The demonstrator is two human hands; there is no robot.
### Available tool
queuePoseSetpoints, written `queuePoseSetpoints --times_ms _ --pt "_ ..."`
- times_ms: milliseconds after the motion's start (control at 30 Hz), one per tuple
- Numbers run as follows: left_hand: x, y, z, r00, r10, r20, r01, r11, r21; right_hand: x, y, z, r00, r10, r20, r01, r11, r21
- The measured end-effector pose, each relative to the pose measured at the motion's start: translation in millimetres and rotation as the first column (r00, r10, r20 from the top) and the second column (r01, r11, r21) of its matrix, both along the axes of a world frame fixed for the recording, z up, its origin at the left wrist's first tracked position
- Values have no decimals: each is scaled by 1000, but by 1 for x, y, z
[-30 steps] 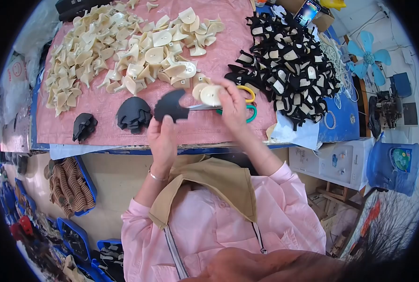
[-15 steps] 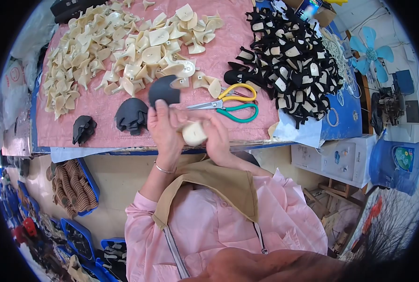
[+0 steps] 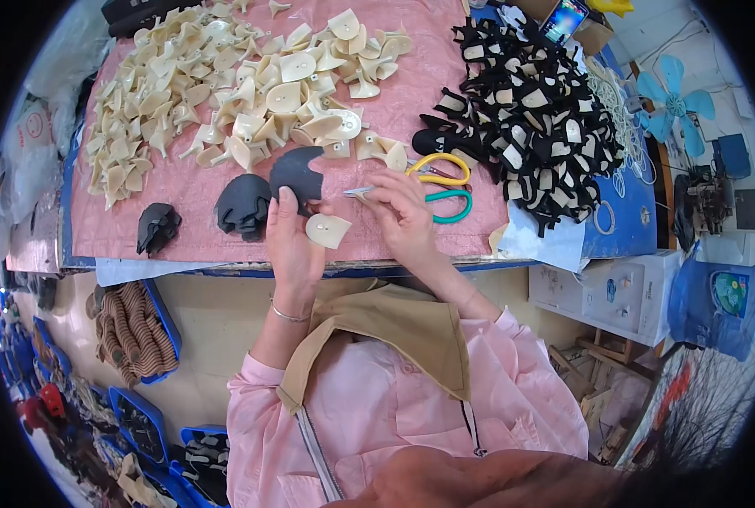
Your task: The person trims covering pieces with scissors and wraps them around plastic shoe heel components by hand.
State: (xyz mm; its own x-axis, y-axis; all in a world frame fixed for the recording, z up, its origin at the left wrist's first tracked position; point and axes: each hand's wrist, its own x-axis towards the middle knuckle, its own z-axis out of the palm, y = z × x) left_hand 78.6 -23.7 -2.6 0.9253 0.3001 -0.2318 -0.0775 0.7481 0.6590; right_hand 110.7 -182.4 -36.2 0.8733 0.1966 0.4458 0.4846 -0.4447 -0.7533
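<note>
My left hand [image 3: 295,245] grips a dark grey curved piece [image 3: 296,174] between thumb and fingers. A cream plastic piece [image 3: 327,230] with a small hole is also held in it, lower down by the fingers. My right hand [image 3: 401,213] is over the scissors [image 3: 439,169], hiding much of their blades. Its fingers are bent together, and what they pinch, if anything, is too small to tell. The scissors have one yellow and one green handle. Stacks of dark grey pieces [image 3: 243,206] lie left of my left hand.
Cream plastic parts [image 3: 284,96] are heaped on the pink cloth [image 3: 200,245]. Black-covered pieces [image 3: 521,118] form a pile at the right, near a lit phone [image 3: 564,20]. A white box [image 3: 606,292] and a blue bin [image 3: 716,296] stand below right.
The cream piece first moved from the right hand down between both hands, and now sits in my left hand. My right hand has moved up from it to the scissors blades.
</note>
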Motion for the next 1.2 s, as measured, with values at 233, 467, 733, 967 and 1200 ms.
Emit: queuePoseSetpoints --times_ms 233,467,733,967,1200 --pt "-7 -6 3 1000 24 -7 -25 999 -39 -21 0 23 925 266 -273 -114 877 467" --pt "-9 -5 10 991 -85 108 91 994 -53 -37 10 29 864 424 -273 -256 835 487" --pt "-12 -5 10 983 -110 148 141 964 -226 -43 17 33 899 353 -261 -281 919 276" --pt "-15 9 15 983 -87 164 76 994 75 -53 -17 53 666 666 -335 -223 607 763" --pt "-41 -9 18 878 -472 -77 475 880 15 -32 -12 56 523 806 -275 13 316 949"
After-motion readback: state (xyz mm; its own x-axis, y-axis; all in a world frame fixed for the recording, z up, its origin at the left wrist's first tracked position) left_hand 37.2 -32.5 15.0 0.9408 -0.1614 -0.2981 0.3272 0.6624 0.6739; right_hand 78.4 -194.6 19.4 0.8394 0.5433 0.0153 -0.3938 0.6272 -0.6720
